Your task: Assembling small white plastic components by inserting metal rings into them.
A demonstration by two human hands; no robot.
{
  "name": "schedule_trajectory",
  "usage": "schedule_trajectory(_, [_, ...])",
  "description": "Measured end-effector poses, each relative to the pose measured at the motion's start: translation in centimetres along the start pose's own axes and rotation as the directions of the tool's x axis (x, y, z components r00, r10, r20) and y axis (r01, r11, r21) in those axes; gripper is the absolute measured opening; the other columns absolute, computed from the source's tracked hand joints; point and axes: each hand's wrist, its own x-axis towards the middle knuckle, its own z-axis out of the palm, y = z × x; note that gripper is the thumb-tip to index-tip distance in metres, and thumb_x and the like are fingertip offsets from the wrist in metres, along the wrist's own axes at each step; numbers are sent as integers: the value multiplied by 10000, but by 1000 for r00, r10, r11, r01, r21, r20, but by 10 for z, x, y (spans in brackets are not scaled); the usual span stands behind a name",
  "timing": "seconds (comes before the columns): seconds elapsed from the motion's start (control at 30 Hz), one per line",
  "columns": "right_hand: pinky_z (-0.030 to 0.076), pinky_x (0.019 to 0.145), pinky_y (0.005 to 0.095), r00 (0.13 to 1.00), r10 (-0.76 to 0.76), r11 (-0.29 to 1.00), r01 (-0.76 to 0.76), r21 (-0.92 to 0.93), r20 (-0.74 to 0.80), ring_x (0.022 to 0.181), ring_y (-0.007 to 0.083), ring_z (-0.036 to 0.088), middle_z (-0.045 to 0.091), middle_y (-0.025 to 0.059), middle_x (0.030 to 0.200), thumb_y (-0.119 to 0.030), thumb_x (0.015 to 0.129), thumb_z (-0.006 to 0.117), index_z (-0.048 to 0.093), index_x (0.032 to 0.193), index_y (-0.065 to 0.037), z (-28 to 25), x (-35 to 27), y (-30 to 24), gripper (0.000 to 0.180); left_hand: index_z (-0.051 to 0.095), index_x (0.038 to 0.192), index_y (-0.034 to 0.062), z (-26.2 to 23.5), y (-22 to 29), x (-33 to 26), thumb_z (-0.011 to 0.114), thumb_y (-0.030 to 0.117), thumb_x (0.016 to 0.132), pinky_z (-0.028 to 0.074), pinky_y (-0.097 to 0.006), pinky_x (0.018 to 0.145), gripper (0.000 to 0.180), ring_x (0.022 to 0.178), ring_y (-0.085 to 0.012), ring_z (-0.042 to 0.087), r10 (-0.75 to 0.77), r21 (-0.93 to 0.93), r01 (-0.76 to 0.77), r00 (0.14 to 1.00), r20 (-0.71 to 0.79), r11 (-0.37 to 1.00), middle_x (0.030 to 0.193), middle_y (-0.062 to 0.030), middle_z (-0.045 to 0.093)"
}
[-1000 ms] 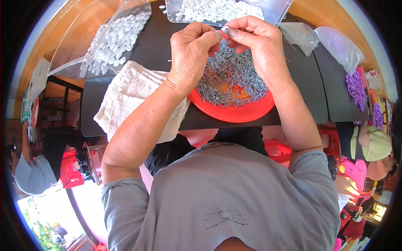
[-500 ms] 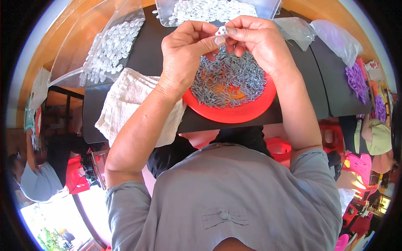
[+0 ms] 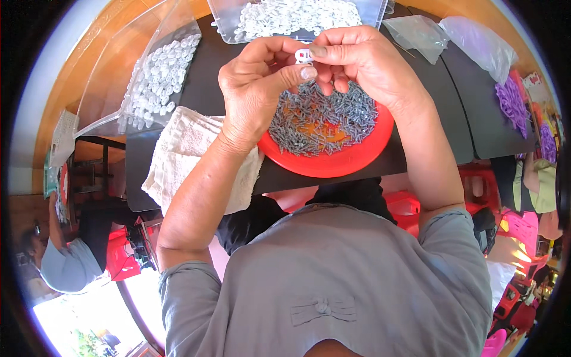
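Between my two hands is a small white plastic piece (image 3: 303, 55) with a dark opening and a red spot on it. My left hand (image 3: 254, 80) pinches it from the left with thumb and fingers. From the right, the thumb of my right hand (image 3: 372, 65) presses on the same piece, its other fingers curled below. Just under the hands stands a round red basin (image 3: 351, 165) holding many small grey screw-like pieces (image 3: 324, 116). The fingers hide its far rim.
A clear bin of white pieces (image 3: 297, 16) stands at the far side. On the left, a clear tray (image 3: 98, 122) holds similar pieces beside a folded cream towel (image 3: 178, 149). Plastic bags (image 3: 479, 46) and a purple bundle (image 3: 511, 107) lie right. Another person (image 3: 68, 265) is at far left.
The white piece and both hands have shifted slightly left, and the piece has turned so its opening shows. The whole view has tilted a little.
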Motion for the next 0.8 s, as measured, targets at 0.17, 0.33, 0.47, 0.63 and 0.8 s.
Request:
schedule_trajectory(0.17, [407, 500, 192, 999, -8, 999, 9, 48, -32, 590, 110, 604, 622, 28, 702, -219, 938, 586, 646, 899, 0, 8, -4, -3, 230, 631, 1021, -24, 1, -5, -2, 755, -39, 773, 536, -233, 688, 277, 759, -94, 636, 159, 63, -160, 987, 18, 985, 847, -60, 673])
schedule_trajectory(0.33, [410, 494, 191, 999, -4, 998, 7, 69, -44, 589, 111, 605, 614, 28, 698, -204, 937, 588, 644, 893, 6, 12, -5, -1, 222, 634, 1005, -9, -2, -5, -2, 754, -19, 777, 538, -230, 698, 258, 768, -85, 639, 263, 252, -271, 963, 66, 929, 852, -44, 666])
schedule_trajectory(0.47, [415, 494, 191, 999, -16, 995, 21, 96, -51, 590, 112, 607, 608, 29, 698, -199, 935, 593, 644, 888, 7, 15, -4, 3, 218, 637, 998, -2, -4, -6, -3, 761, 3, 778, 538, -228, 691, 253, 760, -84, 641, 294, 354, -300, 953, 71, 886, 845, -41, 665])
schedule_trajectory(0.63, [415, 494, 188, 999, -21, 995, 24, 99, -29, 590, 112, 607, 605, 30, 697, -199, 933, 597, 644, 876, 7, 14, -6, -2, 218, 635, 980, 4, -3, -3, -3, 760, 16, 785, 538, -228, 687, 232, 756, -86, 636, 291, 260, -295, 955, 53, 919, 841, -40, 662])
schedule_trajectory(0.8, [411, 493, 183, 998, -34, 995, 39, 92, -51, 581, 111, 603, 603, 31, 692, -188, 929, 603, 645, 875, 8, 18, -9, -4, 207, 632, 968, 3, 0, 3, -5, 758, 13, 786, 536, -228, 683, 222, 755, -86, 638, 286, 278, -287, 957, 48, 917, 831, -43, 665])
